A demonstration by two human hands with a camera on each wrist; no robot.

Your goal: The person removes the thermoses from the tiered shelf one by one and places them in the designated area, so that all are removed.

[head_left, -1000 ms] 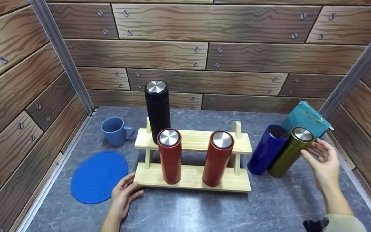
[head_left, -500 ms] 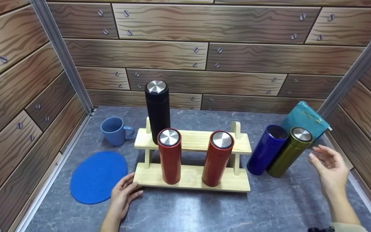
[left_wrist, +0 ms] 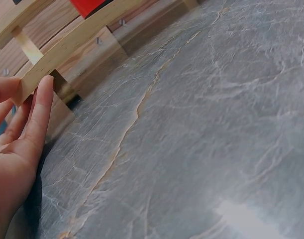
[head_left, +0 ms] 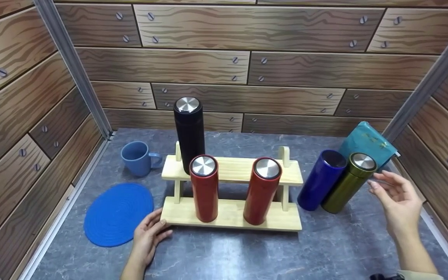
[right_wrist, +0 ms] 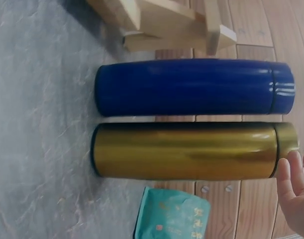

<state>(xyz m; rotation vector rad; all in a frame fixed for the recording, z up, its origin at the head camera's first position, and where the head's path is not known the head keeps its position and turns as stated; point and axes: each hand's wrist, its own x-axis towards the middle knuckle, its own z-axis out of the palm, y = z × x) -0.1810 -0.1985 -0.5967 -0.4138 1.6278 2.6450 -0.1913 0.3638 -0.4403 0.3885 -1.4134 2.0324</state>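
Note:
A pale two-tier wooden rack stands mid-table. My left hand grips the left end of its lower board, which lies between thumb and fingers in the left wrist view. Two red thermos flasks stand upright on that board, and a black thermos flask on the upper one. My right hand holds nothing, its fingers relaxed, right beside the lid of an olive-gold thermos flask. Close along that flask's left side stands a blue thermos flask. In the right wrist view, the fingertips overlap the olive-gold lid.
Behind the olive-gold flask leans a teal pouch by the right wall. At left are a blue mug and a round blue mat on the grey marbled table. Wood-patterned walls enclose the back and sides.
My right hand has drawn off the olive-gold flask to the right and down, then edged slightly back toward its lid. My left hand and the flasks have stayed put.

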